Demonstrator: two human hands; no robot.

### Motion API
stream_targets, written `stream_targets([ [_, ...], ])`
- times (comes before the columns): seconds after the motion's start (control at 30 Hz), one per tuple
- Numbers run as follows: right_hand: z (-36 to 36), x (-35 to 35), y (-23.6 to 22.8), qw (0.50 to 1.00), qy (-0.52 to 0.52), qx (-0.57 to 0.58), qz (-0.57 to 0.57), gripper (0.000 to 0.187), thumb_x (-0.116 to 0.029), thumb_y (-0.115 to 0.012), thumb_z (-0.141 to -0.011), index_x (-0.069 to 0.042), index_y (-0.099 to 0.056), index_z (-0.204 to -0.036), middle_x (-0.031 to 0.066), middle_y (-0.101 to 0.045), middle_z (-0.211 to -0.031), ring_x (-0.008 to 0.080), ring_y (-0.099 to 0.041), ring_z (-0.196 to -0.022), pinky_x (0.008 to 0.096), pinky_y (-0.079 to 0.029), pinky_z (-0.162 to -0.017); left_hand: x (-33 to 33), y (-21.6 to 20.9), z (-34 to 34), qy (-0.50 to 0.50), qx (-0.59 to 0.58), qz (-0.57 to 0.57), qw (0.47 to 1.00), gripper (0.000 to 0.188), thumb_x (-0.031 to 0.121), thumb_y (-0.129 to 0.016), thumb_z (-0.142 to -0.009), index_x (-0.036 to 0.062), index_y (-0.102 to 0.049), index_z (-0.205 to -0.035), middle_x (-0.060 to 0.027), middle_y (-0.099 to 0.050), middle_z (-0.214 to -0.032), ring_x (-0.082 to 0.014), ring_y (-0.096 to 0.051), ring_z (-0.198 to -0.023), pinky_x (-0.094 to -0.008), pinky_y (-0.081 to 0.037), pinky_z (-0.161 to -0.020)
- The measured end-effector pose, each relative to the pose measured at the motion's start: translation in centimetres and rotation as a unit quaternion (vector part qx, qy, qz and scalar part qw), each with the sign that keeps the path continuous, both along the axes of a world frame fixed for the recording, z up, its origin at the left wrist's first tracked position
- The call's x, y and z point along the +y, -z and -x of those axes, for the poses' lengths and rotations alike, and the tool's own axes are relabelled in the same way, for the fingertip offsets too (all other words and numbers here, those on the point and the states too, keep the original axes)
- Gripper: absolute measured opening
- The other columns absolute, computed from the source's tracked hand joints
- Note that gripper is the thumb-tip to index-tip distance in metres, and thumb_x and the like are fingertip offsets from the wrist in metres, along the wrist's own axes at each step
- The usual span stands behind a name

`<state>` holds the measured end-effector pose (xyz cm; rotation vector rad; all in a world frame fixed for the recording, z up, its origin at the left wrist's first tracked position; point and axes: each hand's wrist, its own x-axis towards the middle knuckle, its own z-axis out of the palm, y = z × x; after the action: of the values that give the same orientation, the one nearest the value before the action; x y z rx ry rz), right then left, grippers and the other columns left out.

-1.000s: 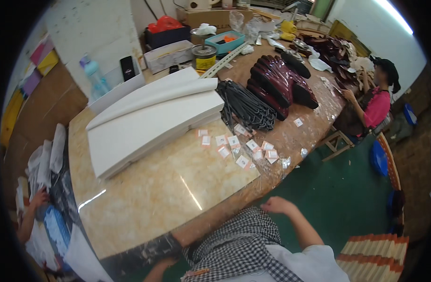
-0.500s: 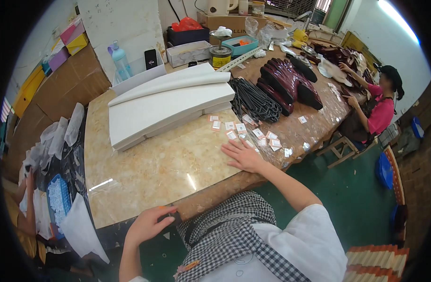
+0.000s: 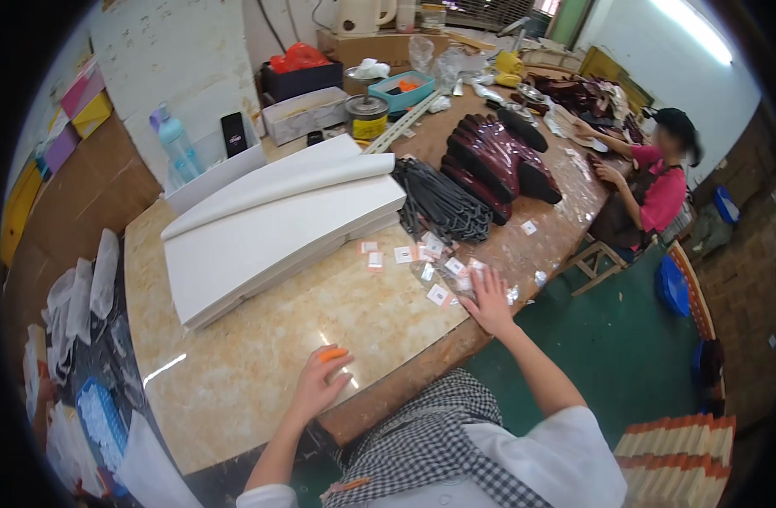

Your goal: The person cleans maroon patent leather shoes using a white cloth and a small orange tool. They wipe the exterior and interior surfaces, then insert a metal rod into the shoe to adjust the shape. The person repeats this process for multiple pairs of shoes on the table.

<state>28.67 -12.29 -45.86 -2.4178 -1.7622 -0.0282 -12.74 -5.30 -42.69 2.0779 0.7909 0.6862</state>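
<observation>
My right hand point(image 3: 491, 306) lies with spread fingers at the table's front edge, touching the small white-and-orange label cards point(image 3: 437, 295) scattered there. Some cards are partly covered by its fingers. My left hand point(image 3: 317, 386) hovers over the near part of the marbled tabletop point(image 3: 261, 372), fingers loosely bent and thumb apart. An orange piece point(image 3: 333, 355) sits at its index finger; it looks worn on the finger, but its kind is unclear. Beyond the cards lies a bundle of dark straps point(image 3: 443, 201).
A stack of white sheets point(image 3: 278, 237) fills the table's back left. Glossy dark-red shoe-like pieces point(image 3: 498, 165) lie right of the straps. A co-worker in pink point(image 3: 659, 199) sits at the far right. A blue basket point(image 3: 103, 423) stands at left.
My right hand has slid right across the cards, and some cards have shifted. My left hand has risen from beside the table edge to over the tabletop. The whole view has shifted somewhat.
</observation>
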Motion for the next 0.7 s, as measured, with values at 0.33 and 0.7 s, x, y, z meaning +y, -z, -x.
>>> stream_targets([
  [0.33,-6.3,6.8,-6.4,0.976,-0.164,0.142,0.019,0.064,-0.041,-0.057,-0.093,-0.003,-0.040,-0.142,0.0182,-0.045,-0.142,0.0334,-0.042,-0.132,0.0441,-0.033,-0.110,0.5,-1.0,-0.8,-0.036,0.008,0.038,0.999,0.026,0.007,-0.069,-0.077,0.0066,-0.072,-0.103,-0.0110,-0.068,-0.109,-0.0289,-0.056,-0.117,-0.0400,-0.043,-0.102],
  [0.7,-27.2,16.8,-11.4,0.919,-0.049,0.334,-0.204,0.038,-0.025,-0.065,-0.089,0.001,-0.064,-0.117,0.0129,-0.071,-0.097,0.0200,-0.066,-0.087,0.0318,-0.050,-0.082,1.1,1.8,-0.8,-0.218,-0.086,0.195,0.952,0.022,0.011,-0.055,-0.091,-0.0032,-0.072,-0.090,-0.0119,-0.071,-0.092,-0.0190,-0.064,-0.090,-0.0301,-0.048,-0.084],
])
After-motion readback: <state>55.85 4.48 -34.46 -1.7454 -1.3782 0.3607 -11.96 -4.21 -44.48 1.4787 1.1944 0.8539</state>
